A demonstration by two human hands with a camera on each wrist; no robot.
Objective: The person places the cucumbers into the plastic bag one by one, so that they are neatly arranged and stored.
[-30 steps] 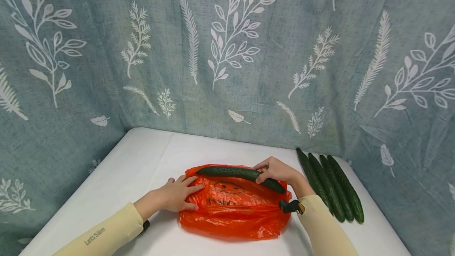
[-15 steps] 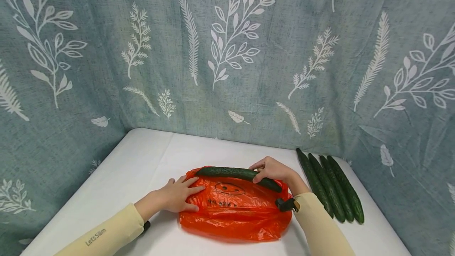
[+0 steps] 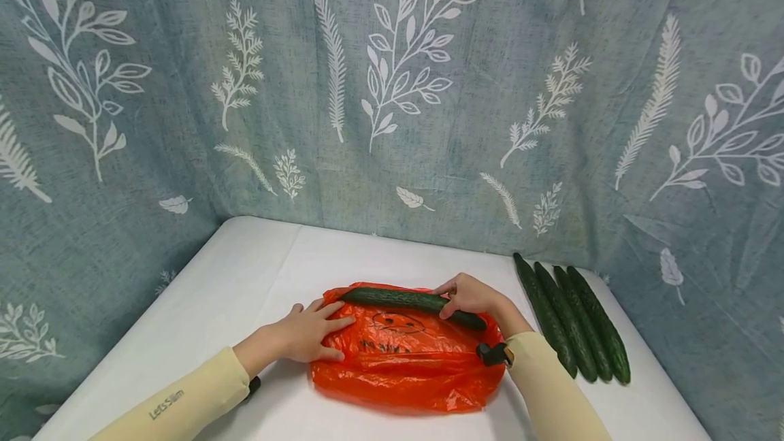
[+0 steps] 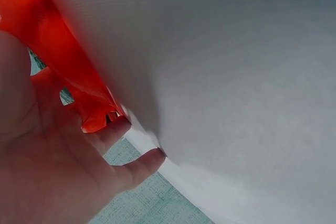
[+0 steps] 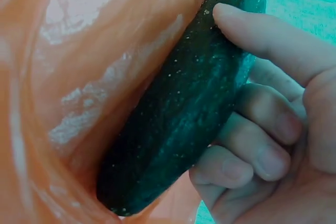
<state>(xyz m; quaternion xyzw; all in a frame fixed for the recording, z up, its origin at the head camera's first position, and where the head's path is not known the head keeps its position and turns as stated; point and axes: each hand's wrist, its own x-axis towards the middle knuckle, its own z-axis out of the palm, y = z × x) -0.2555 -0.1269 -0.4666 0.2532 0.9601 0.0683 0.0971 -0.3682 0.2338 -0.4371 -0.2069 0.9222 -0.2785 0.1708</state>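
A red plastic bag [image 3: 404, 383] with a printed face lies on the white table in the head view. Along its far side lies a dark green cucumber [image 3: 392, 299], its left end tucked against the red film. My right hand [image 3: 474, 297] grips this cucumber near its right end, thumb on one side and curled fingers on the other, as the right wrist view shows. My left hand [image 3: 303, 333] is spread over the bag's left edge with its fingers straight. In the left wrist view, two fingertips [image 4: 153, 157] touch down at the white surface beside the bag.
Several more cucumbers [image 3: 568, 322] lie side by side at the right of the white table [image 3: 257, 257], close to my right forearm. A blue-green curtain [image 3: 269, 87] with white leaf patterns stands behind the table and at both sides.
My right hand and the cucumber have shifted slightly left, further into the bag. The left hand stays in place on the bag, and the head view has tilted a little.
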